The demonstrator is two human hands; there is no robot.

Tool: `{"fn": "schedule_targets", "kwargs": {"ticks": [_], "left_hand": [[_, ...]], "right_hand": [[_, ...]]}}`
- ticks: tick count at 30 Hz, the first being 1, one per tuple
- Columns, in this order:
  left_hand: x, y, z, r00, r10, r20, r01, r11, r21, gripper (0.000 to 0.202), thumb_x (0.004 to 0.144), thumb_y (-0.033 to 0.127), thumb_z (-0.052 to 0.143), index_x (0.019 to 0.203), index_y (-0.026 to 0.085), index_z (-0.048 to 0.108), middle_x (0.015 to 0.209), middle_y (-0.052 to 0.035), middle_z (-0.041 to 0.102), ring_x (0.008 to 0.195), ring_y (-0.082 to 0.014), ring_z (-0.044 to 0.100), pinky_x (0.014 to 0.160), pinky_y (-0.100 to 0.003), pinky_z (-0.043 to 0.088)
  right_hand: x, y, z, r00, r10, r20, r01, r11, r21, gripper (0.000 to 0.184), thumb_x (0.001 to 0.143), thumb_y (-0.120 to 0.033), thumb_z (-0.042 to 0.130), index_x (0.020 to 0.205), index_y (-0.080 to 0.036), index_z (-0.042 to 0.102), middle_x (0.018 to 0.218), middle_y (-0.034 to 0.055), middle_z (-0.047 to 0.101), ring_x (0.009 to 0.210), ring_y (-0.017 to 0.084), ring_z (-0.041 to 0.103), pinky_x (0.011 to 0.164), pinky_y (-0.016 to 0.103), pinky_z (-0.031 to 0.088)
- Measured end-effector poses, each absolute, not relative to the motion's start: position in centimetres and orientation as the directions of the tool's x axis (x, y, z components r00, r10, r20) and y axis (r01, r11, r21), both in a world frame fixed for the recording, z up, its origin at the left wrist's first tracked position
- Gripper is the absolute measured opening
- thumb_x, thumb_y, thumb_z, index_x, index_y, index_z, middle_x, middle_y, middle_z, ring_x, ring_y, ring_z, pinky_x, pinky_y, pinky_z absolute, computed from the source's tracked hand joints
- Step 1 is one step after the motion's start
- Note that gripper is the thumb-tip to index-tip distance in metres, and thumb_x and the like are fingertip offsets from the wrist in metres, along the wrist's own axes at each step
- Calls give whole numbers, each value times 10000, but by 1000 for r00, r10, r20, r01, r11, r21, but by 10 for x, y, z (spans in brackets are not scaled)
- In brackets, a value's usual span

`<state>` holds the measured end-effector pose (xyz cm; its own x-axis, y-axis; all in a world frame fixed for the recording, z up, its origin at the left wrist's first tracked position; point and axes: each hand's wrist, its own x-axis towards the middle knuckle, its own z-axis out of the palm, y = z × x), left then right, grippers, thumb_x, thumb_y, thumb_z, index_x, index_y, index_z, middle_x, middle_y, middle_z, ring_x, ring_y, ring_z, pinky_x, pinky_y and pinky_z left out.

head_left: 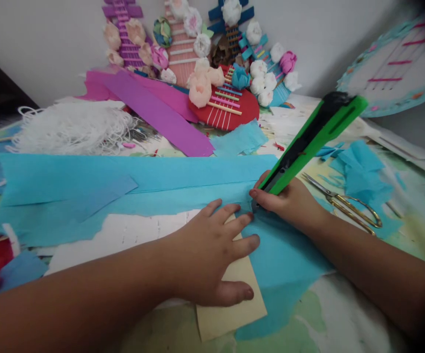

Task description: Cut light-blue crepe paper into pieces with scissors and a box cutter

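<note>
My left hand (212, 255) lies flat with fingers spread, pressing a beige card (230, 304) onto the light blue crepe paper (124, 179). My right hand (289, 201) is closed around a green and black utility knife (313, 137). The knife's tip meets the blue paper just beyond my left fingertips, beside the card's far edge; the blade itself is hidden by my fingers.
Gold-handled scissors (348, 206) lie right of my right hand among blue paper scraps (363, 171). A purple paper strip (157, 113), white shredded string (72, 127) and paper-flower crafts (212, 63) sit at the back. A round craft plate (392, 68) is at far right.
</note>
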<state>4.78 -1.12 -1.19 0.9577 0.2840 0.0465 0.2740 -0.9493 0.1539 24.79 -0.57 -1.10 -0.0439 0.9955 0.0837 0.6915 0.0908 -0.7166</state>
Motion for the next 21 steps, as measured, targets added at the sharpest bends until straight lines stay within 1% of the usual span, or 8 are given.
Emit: {"fn": "schedule_targets", "kwargs": {"ticks": [3,5,9,12,17,21], "left_hand": [[49,-11,-11,956,290,36,281,-947,158,636,757,611,378,1229,191,443,1315,-184,373,1191,-393,323,947,-579,191],[49,-11,-11,956,292,39,283,-946,157,640,754,613,380,1230,191,441,1317,-188,368,1196,-390,316,951,-578,182],[49,-12,-11,955,295,38,285,-945,161,634,748,611,390,1216,187,453,1315,-186,372,1189,-390,323,949,-573,188],[49,-12,-11,952,304,29,294,-939,175,637,742,619,391,1216,197,451,1317,-179,372,1190,-389,322,947,-574,192],[49,-12,-12,952,304,27,295,-940,174,645,743,626,381,1228,204,437,1328,-173,360,1199,-392,308,953,-580,176],[49,-12,-11,953,302,22,294,-941,165,647,748,622,377,1235,200,432,1331,-173,356,1204,-391,303,951,-580,187]], "right_hand": [[247,-9,-12,-80,984,157,679,169,-715,244,677,-401,583,626,-171,521,561,-8,527,553,121,491,520,249,389],[247,-10,-12,-73,982,174,675,177,-716,244,667,-399,595,622,-171,519,587,-2,542,570,123,498,546,255,400],[248,-10,-12,-42,990,135,668,128,-733,257,656,-415,609,644,-167,541,598,3,560,586,135,517,567,267,410],[250,-9,-13,-54,992,112,643,120,-756,282,642,-437,621,648,-162,558,570,-1,556,559,132,513,544,268,409],[251,-6,-12,-62,995,80,556,101,-825,284,622,-430,638,655,-155,576,541,-12,540,516,117,506,513,256,413],[253,-6,-13,-102,993,53,498,97,-861,283,645,-434,619,655,-154,579,544,-1,554,504,118,513,505,256,425]]}}
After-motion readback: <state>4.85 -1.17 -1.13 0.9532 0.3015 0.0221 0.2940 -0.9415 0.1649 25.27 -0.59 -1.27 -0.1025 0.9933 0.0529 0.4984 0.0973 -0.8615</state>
